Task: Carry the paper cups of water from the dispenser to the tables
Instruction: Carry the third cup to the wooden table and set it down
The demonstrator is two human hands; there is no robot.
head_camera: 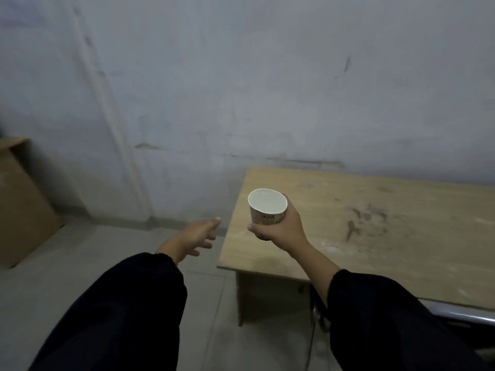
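One cup is seen, just right of the frame's centre, gripped low around its wall and base by the right hand. It is held upright above the near left corner of the table, and no contact with the wood can be made out. Water is seen almost up to the rim. The left hand, at centre left, is empty, its fingers spread loosely over the floor, apart from cup and table. At the left edge a brown box is visible against the wall; the dispenser is not in view.

The step in hand is judged to be the setting-down. With so full a cup, the wall should be squeezed no harder than needed, since paper that is pinched will push water over the rim. The cup should be kept level, lowered straight and slowly until the base lies flat, and placed further in from the corner, where a knock is less likely. The grip should be eased only once the cup stands by itself.
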